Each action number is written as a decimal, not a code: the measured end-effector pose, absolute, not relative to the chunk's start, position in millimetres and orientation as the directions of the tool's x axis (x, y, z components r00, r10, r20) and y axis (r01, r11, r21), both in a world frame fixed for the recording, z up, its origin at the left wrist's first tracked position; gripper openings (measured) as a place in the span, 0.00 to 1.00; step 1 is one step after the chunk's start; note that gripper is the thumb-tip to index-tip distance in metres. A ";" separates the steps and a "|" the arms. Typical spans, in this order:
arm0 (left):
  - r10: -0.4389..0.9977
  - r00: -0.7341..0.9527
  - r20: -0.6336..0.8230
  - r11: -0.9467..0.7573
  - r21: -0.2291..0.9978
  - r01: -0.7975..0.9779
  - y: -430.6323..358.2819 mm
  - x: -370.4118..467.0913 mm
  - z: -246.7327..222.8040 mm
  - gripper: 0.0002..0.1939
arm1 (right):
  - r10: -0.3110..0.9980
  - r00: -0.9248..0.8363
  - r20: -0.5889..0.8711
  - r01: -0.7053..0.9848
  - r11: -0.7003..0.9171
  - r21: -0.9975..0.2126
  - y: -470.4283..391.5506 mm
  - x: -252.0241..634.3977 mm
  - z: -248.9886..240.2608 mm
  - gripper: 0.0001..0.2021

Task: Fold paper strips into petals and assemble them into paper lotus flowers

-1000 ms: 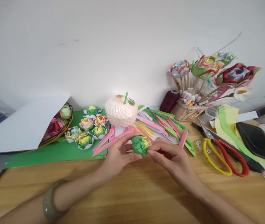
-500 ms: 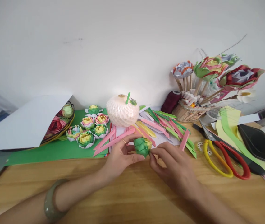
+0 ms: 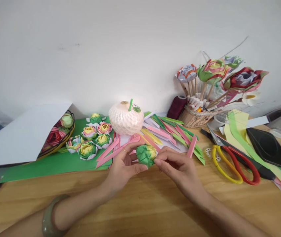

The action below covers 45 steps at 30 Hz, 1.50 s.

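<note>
A green and yellow folded paper flower (image 3: 145,155) is held between my two hands, above the front edge of the paper strips. My left hand (image 3: 125,164) grips it from the left, thumb below and fingers behind. On the other side, my right hand (image 3: 177,168) pinches the flower's right edge between thumb and forefinger. The flower lies tilted, green outer petals toward me and the yellow centre to the upper right. Folded pink strips (image 3: 110,152) lie just behind my left hand. Several finished paper flowers (image 3: 88,149) sit on a green sheet (image 3: 41,168) to the left.
A white textured round ornament (image 3: 126,118) stands at the back. To the right are scissors (image 3: 236,164), a black phone-like object (image 3: 270,148), a maroon thread spool (image 3: 177,107) and a basket (image 3: 196,117) of stemmed paper flowers. A white sheet (image 3: 24,131) partly covers a basket at left.
The view has shifted slightly. My right thumb has come up onto the flower's right edge, from below it. The flower stays in my left hand, turned a little.
</note>
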State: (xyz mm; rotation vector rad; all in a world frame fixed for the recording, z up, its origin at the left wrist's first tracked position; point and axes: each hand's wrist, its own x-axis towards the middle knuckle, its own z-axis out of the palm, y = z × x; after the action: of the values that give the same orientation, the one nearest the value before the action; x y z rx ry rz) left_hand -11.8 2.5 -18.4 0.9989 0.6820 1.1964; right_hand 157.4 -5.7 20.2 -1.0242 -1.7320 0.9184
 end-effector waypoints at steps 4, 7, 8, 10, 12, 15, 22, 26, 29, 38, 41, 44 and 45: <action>0.962 0.263 0.068 0.059 0.893 -0.446 2.8 -11.0 -18.3 0.23 | 0.916 -0.254 0.309 0.225 0.367 -0.903 -4.4 154.8 14.6 0.09; 0.966 0.256 0.042 0.078 0.895 -0.439 3.0 -9.9 -17.5 0.23 | 0.877 -0.249 0.410 0.315 0.474 -0.822 -7.2 153.3 9.6 0.07; 0.967 0.253 0.027 0.087 0.899 -0.429 2.8 -9.6 -17.1 0.23 | 0.849 -0.255 0.462 0.363 0.528 -0.768 -8.5 153.3 7.9 0.07; 0.968 0.252 0.006 0.101 0.906 -0.411 2.1 -9.3 -16.5 0.23 | 0.770 -0.284 0.571 0.473 0.631 -0.616 -10.8 154.0 4.7 0.06; 0.965 0.261 0.003 0.107 0.908 -0.406 1.1 -9.5 -16.2 0.23 | 0.694 -0.326 0.642 0.556 0.690 -0.463 -11.9 155.2 2.4 0.06; 0.964 0.265 -0.003 0.115 0.905 -0.409 0.4 -10.2 -16.6 0.23 | 0.681 -0.358 0.638 0.588 0.696 -0.413 -10.7 156.3 1.7 0.06; 0.969 0.244 -0.030 0.129 0.906 -0.403 4.3 -10.3 -16.7 0.23 | 0.827 -0.328 0.457 0.410 0.561 -0.720 -5.9 154.4 10.4 0.08; 0.972 0.232 -0.029 0.122 0.908 -0.400 5.0 -10.6 -15.6 0.23 | 0.844 -0.352 0.405 0.360 0.521 -0.773 -5.7 154.6 14.6 0.07; 0.969 0.244 -0.046 0.141 0.910 -0.390 4.1 -11.0 -15.4 0.23 | 0.838 -0.372 0.398 0.383 0.530 -0.756 -6.1 155.4 15.1 0.07; 0.960 0.272 -0.058 0.161 0.914 -0.373 2.6 -10.5 -14.1 0.23 | 0.740 -0.449 0.502 0.552 0.671 -0.496 -4.9 160.9 10.1 0.08; 0.965 0.257 -0.046 0.142 0.918 -0.370 3.0 -10.8 -15.0 0.23 | 0.769 -0.431 0.473 0.454 0.637 -0.623 -5.6 160.9 16.1 0.08; 0.969 0.247 0.006 0.092 0.919 -0.384 3.5 -10.6 -16.1 0.23 | 0.828 -0.402 0.391 0.377 0.539 -0.753 -5.3 160.1 21.0 0.08; 0.969 0.246 0.021 0.080 0.917 -0.391 3.6 -10.5 -16.1 0.23 | 0.845 -0.394 0.362 0.359 0.504 -0.786 -5.0 159.7 21.6 0.08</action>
State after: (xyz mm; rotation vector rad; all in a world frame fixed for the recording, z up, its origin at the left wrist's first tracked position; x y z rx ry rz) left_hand -10.5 3.6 -16.1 0.9926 0.7470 1.1736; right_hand 159.7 -5.0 21.6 -0.9877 -1.9684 0.7919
